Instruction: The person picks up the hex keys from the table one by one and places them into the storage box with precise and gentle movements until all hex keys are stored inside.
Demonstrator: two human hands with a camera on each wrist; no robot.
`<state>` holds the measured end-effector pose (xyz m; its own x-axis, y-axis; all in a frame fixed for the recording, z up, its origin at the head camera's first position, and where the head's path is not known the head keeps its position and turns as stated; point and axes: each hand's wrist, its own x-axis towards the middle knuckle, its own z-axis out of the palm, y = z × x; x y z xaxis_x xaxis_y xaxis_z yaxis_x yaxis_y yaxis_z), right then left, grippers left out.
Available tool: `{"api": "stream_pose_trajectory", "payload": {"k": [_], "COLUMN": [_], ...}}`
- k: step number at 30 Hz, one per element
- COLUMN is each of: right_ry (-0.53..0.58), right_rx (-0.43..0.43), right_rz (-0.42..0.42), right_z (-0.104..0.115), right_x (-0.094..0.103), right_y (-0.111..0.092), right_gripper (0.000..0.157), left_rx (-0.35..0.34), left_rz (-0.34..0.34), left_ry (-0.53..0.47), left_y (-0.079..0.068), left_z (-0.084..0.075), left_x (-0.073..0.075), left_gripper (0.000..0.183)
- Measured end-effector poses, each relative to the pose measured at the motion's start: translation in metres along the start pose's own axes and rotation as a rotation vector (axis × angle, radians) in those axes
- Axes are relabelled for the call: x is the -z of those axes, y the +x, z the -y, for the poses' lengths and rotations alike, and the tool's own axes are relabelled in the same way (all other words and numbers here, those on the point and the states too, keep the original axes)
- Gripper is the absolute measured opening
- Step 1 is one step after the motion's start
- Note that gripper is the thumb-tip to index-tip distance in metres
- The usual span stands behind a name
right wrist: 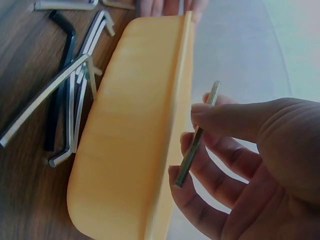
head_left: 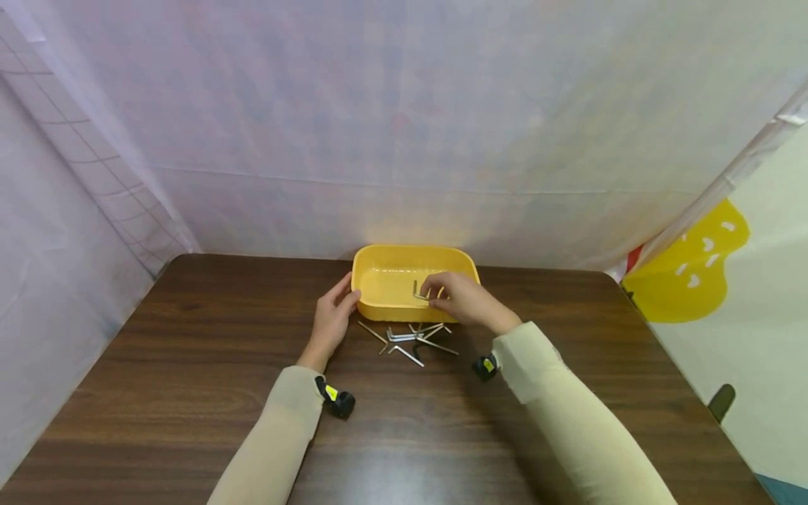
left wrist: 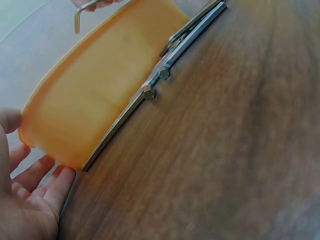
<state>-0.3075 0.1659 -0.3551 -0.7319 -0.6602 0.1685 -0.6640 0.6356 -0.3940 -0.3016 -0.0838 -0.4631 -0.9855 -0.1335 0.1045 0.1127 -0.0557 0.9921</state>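
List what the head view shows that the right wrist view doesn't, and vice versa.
Head only: the inside floor of the yellow bin, the bend of the held hex key, both sleeves, the wrist cameras and the yellow cutout at right.

Right wrist only: the palm side of the right hand, and a clearly black hex key; from the head, it's hard to tell from shadow.

Both: the right hand pinching a key, loose hex keys on the table beside the bin, the left hand at one bin end.
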Motion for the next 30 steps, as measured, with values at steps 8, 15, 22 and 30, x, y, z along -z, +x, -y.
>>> {"api": "stream_pose_trajectory", "payload": {"k": [8,15,22,30], "right_ry": [-0.076,-0.074,-0.058,-0.025], "right_rx": [-0.097,-0.140,-0.190,-0.285], "right_rz": [0.033,0.075,0.124,0.158], "right_z": [-0.011,-0.023,-0.035,-0.045], "right_x": [-0.002,-0.009,-0.019,-0.025], "right_y": [0.019,0.032,0.041,0.047], "right_gripper": [0.015,0.015,0.016,0.018], "left_rx": [-0.002,0.006,0.010,0.014], "left_rz": [0.013,0.015,0.014,0.032], "left_ry": [-0.002,0.014,0.010,0.004], "left_y": [0.002,0.001,0.002,-0.002], "left_z": [-0.002,0.000,0.000,-0.012], "left_x": [-0.003,-0.004,-0.005,-0.006], "left_gripper": [0.050,0.050,0.050,0.050]}}
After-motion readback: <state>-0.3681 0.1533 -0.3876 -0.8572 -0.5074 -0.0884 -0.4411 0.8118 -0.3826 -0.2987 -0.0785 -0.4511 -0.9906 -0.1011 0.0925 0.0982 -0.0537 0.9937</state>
